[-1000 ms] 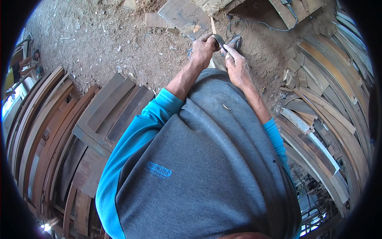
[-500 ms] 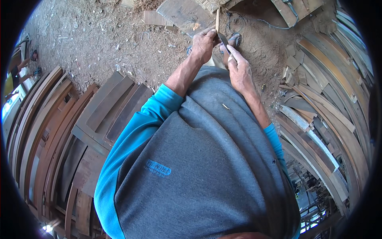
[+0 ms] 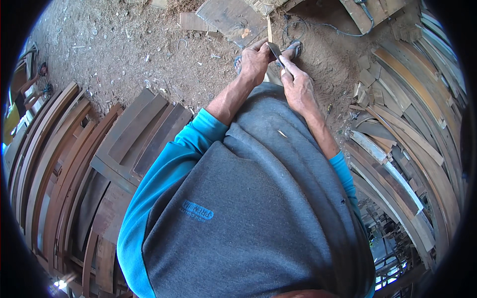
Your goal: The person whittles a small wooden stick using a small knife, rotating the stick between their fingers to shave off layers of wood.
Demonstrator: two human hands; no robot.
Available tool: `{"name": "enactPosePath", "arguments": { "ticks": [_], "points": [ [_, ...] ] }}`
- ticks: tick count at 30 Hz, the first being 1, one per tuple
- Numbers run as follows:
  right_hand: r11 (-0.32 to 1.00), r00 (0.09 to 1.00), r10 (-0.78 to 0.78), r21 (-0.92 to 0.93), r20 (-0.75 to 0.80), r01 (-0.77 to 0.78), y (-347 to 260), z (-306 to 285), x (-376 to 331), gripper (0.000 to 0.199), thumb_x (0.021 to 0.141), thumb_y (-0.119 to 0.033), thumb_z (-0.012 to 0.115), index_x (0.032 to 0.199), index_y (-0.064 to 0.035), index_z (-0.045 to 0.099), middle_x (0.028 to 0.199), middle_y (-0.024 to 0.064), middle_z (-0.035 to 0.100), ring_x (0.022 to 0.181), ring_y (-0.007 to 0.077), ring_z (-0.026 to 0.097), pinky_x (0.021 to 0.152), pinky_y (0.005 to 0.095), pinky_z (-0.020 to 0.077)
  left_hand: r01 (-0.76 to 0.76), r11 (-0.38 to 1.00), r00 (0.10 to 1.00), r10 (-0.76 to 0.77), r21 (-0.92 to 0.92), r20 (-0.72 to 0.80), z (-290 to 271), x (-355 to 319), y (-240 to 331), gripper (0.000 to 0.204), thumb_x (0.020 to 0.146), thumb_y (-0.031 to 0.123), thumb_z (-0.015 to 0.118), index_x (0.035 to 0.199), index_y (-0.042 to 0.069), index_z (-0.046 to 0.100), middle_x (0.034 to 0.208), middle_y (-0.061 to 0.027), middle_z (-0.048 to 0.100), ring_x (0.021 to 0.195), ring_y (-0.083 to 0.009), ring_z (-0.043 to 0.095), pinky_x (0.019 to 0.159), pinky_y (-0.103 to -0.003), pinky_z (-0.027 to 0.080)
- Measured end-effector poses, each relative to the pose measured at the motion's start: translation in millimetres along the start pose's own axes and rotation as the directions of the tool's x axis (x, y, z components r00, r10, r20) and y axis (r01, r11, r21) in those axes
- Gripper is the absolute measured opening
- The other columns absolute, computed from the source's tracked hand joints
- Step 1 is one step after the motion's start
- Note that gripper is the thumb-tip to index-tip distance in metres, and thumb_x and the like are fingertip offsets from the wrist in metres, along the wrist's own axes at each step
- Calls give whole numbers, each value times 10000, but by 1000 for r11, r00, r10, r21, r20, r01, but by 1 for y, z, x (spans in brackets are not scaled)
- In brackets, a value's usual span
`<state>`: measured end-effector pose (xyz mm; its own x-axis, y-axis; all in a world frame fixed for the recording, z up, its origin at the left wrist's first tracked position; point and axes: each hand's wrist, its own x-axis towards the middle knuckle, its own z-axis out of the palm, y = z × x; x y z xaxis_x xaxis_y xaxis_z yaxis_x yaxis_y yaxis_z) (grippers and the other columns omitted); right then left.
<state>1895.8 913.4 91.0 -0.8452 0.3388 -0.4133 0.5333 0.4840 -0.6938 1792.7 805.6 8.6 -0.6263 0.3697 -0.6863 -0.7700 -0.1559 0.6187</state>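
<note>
At the top centre my left hand (image 3: 254,64) is closed around a thin, pale wooden strip (image 3: 270,31), whose far end points away from me. My right hand (image 3: 299,90) grips a knife (image 3: 276,52) with a dark, flat blade; the fingers hide its handle. The blade's tip end lies against the strip beside my left hand, and I cannot tell how deep its edge sits. Both hands are in front of my grey and turquoise shirt, above my sandalled feet (image 3: 294,48).
Boards (image 3: 231,20) lie on the dusty, chip-strewn ground ahead, with a cable (image 3: 343,33) to their right. Stacked planks (image 3: 54,164) line my left. More planks (image 3: 397,149) and wood offcuts (image 3: 366,79) are piled on my right.
The knife blade has moved slightly up and left along the strip, over its near part. My left hand has shifted a little toward me. Both hands keep their hold.
</note>
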Motion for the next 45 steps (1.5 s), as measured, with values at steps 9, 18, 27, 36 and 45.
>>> {"name": "enactPosePath", "arguments": {
  "ticks": [9, 18, 27, 36, 45],
  "points": [
    [993, 991, 113, -50, 68, -110, 13, 2, 33, 441, 1034, -299, 499, 1434, -137, 588, 1223, 284, 682, 1110, 457, 672, 974, 497, 542, -36, 998, 999, 35, 44, 12, 1, 12, -11, 325, 1067, 98, 533, 1322, -69, 645, 1063, -136, 733, 877, -189, 722, 824, -323, 633],
    [993, 991, 121, 2, 51, -121, 0, 0, 35, 437, 1032, -180, 490, 1428, -25, 590, 1024, 245, 719, 850, 271, 700, 809, 385, 539, -33, 999, 999, 34, 41, -18, 7, 11, 0, 298, 1063, 81, 543, 1287, -71, 667, 1073, -131, 735, 850, -180, 716, 812, -327, 633],
    [987, 985, 160, 7, 63, -161, -4, -4, 46, 456, 1025, -306, 497, 1404, -88, 627, 1159, 328, 690, 1139, 454, 664, 1026, 491, 513, -39, 997, 999, 40, 66, -9, 6, 17, -4, 303, 1052, 102, 578, 1296, -51, 673, 1005, -106, 728, 837, -171, 696, 802, -322, 621],
    [993, 984, 119, -18, 130, -118, -14, -8, 63, 433, 1005, -251, 505, 1339, -27, 667, 1126, 315, 697, 1135, 432, 672, 1094, 457, 461, -31, 989, 998, 39, 144, -54, -1, 15, 0, 282, 1042, 107, 596, 1263, -32, 702, 924, -62, 694, 779, -136, 657, 741, -313, 615],
    [993, 989, 117, -18, 95, -116, -17, -1, 66, 450, 1019, -272, 484, 1384, -61, 641, 1240, 271, 688, 1170, 404, 673, 1068, 471, 491, 28, 999, 993, -25, -27, 114, -14, 18, 13, 210, 1022, 196, 579, 1094, 2, 612, 893, -61, 618, 726, -142, 573, 690, -316, 549]
  ]
}}
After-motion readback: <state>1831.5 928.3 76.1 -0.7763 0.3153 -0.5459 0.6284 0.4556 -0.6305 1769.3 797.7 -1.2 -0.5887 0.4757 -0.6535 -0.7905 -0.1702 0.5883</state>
